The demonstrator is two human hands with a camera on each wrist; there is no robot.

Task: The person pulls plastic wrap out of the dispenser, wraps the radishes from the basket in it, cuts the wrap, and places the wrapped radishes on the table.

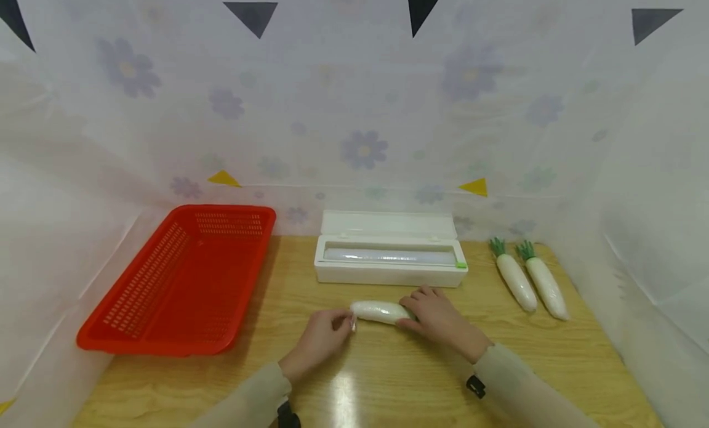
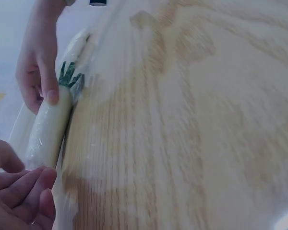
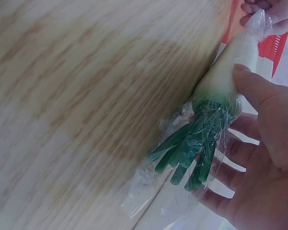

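A white radish (image 1: pixel 379 311) wrapped in clear cling film lies sideways between both hands, in front of the film box. At its narrow tip, on the left, my left hand (image 1: pixel 321 339) pinches the gathered end of the film (image 3: pixel 259 25). My right hand (image 1: pixel 437 317) grips the leafy end, its thumb on the white body and its fingers spread along the far side. Green leaves (image 3: pixel 187 148) show under loose film in the right wrist view; in the head view that hand hides them.
Behind the hands stands a white cling film box (image 1: pixel 388 275) with its lid up and a roll inside. A red plastic basket (image 1: pixel 205 280) sits on the left. Two more white radishes, one (image 1: pixel 515 283) beside the other (image 1: pixel 547 286), lie at the right on the wooden table (image 1: pixel 388 385).
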